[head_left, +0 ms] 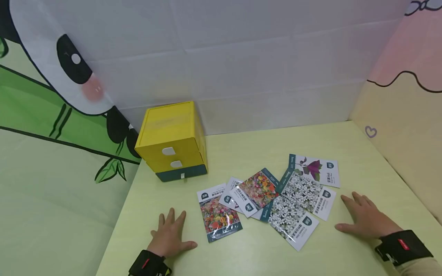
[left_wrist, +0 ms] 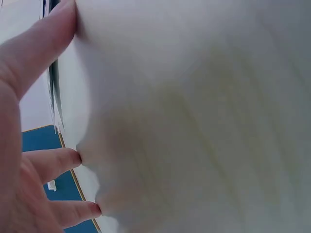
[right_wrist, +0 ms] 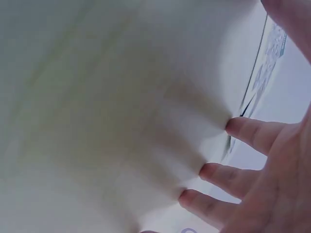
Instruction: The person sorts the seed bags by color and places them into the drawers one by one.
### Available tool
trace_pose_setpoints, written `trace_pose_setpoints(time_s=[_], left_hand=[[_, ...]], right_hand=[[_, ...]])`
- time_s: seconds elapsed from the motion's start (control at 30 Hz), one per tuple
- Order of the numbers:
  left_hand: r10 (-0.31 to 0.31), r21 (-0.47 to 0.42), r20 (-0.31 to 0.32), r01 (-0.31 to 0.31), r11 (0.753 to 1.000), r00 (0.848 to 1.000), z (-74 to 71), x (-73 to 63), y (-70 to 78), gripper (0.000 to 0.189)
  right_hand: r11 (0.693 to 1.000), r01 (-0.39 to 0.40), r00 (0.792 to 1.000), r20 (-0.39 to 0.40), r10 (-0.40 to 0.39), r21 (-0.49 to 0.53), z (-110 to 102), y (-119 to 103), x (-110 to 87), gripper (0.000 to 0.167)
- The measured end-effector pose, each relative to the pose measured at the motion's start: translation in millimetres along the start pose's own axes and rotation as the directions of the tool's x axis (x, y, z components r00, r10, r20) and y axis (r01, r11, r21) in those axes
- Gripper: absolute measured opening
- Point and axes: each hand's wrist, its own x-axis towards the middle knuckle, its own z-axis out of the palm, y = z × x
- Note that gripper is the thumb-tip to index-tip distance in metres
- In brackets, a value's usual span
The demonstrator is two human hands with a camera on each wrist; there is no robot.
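Note:
In the head view my left hand [head_left: 170,234] rests on the table with fingers spread, left of a seed packet [head_left: 221,214] picturing mixed red and orange flowers. My right hand [head_left: 366,217] lies spread on the table at the right, its fingers near a white-flower seed packet [head_left: 305,189]. Between the hands several packets overlap: another white-flower packet [head_left: 290,218], an orange-flower packet [head_left: 259,188] and a purple-flower packet [head_left: 315,170] at the back. One more lies mostly hidden beneath the orange-flower one. Both wrist views show fingertips touching the pale tabletop, with nothing held.
A yellow two-drawer box [head_left: 172,140] with a dark green base stands at the back left of the table [head_left: 248,149]. Behind it hangs a pale cloth backdrop [head_left: 241,76] with a cartoon print. A peach-coloured side panel [head_left: 407,126] borders the right edge.

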Motion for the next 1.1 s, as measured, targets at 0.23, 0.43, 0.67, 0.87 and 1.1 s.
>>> trace_pose_setpoints(time_s=[0.23,0.43,0.67,0.87,1.1], left_hand=[[0.011,-0.051,0.001,-0.011,0.999,1.000,-3.7,2.5,-7.0,0.110],[0.001,-0.176,-0.094,-0.018,0.984,0.996,-31.7,5.6,-16.8,0.087],[-0.107,-0.372,-0.340,-0.029,0.928,0.934,-76.1,14.5,-34.6,0.065],[-0.305,-0.573,-0.527,-0.067,0.817,0.793,-107.3,27.4,-44.2,0.050],[-0.551,-0.878,-0.341,-0.049,0.476,0.762,-147.5,48.5,-48.9,0.062]], right_hand=[[1.000,0.024,1.000,-0.020,-0.025,-0.017,-6.9,0.7,7.7,0.105],[0.997,0.068,0.993,-0.094,-0.065,0.029,-20.5,-4.1,16.4,0.098],[0.991,0.105,0.985,-0.148,-0.093,0.078,-37.7,-17.8,27.1,0.091],[0.990,0.101,0.985,-0.147,-0.087,0.094,-45.0,-29.5,37.0,0.086],[0.984,0.130,0.981,-0.163,-0.110,0.121,-46.1,-38.7,45.9,0.082]])
